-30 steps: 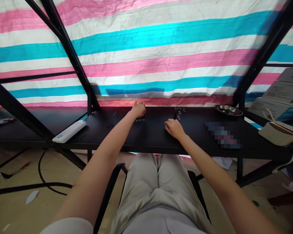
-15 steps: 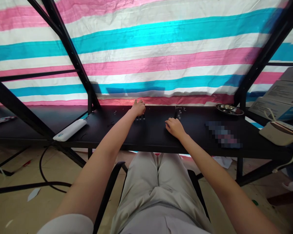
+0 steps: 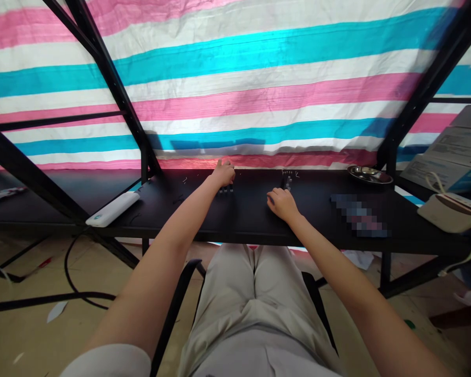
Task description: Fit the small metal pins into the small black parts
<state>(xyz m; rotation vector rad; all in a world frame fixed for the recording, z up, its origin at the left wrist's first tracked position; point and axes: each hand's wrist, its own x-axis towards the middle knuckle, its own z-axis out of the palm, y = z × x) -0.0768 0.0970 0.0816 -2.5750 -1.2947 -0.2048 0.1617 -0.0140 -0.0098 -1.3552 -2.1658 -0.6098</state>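
Note:
My left hand [image 3: 224, 174] is at the far side of a black tabletop [image 3: 247, 222], its fingers bunched just above a small cluster of dark upright pieces [image 3: 226, 189]. Whether it grips anything is too small to tell. My right hand [image 3: 283, 205] rests on the tabletop with slightly parted fingers and nothing visible in it. Just beyond that hand stands another group of small dark pieces [image 3: 287, 181]. Tiny pale wire-like bits [image 3: 184, 180] lie near the far edge.
A white power bank [image 3: 113, 208] lies at the table's left. To the right are a steel dish [image 3: 369, 175], a pixelated object [image 3: 359, 214] and a beige pouch [image 3: 451, 212] with a cord. Black metal frame bars [image 3: 115, 104] rise before a striped tarp [image 3: 235, 84].
My right hand has shifted slightly to the right on the tabletop. My left hand stays over the same dark pieces. The whole view has tilted a little.

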